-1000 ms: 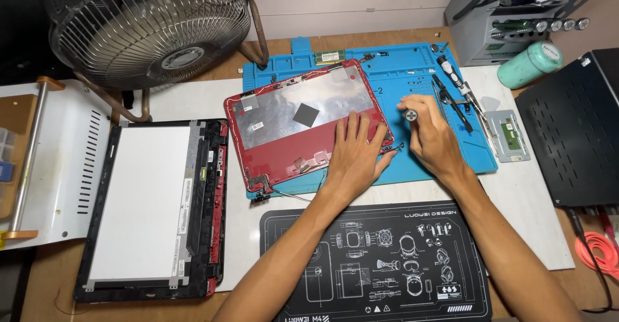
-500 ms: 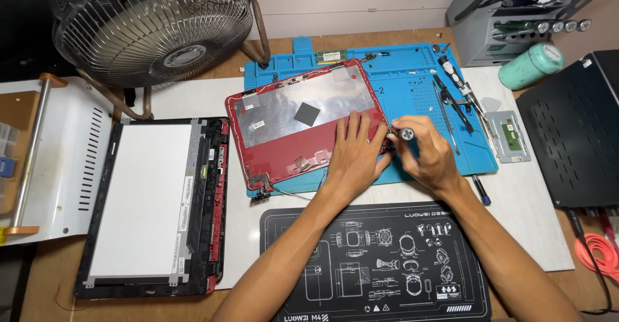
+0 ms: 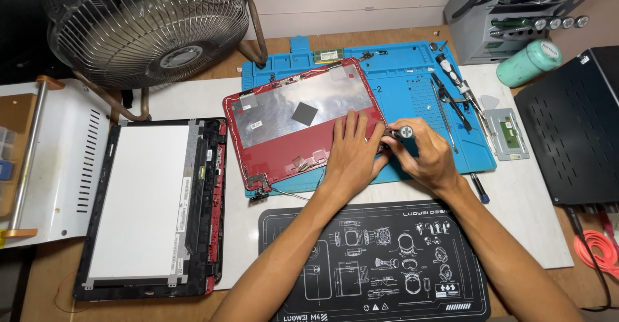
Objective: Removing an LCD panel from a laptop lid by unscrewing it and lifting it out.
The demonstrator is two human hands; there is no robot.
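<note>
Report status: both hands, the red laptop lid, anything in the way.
Left hand flat on red lid. Right hand grips screwdriver at lid's right edge. Nothing blocking.

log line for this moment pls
left hand flat on red laptop lid | right hand holds screwdriver at lid's right edge | lid on blue mat

A wooden bench (image 3: 39, 283) carries it all. A white sheet (image 3: 535, 232) covers its middle. On that, a blue mat (image 3: 419, 70) lies at twelve o'clock and a black mat (image 3: 374, 264) at six. At nine sits a screen (image 3: 138, 203) in its frame, beside a white panel (image 3: 71, 161). A fan (image 3: 148, 22) stands at eleven, a black box (image 3: 570, 141) at three, a green can (image 3: 530, 61) at two.
</note>
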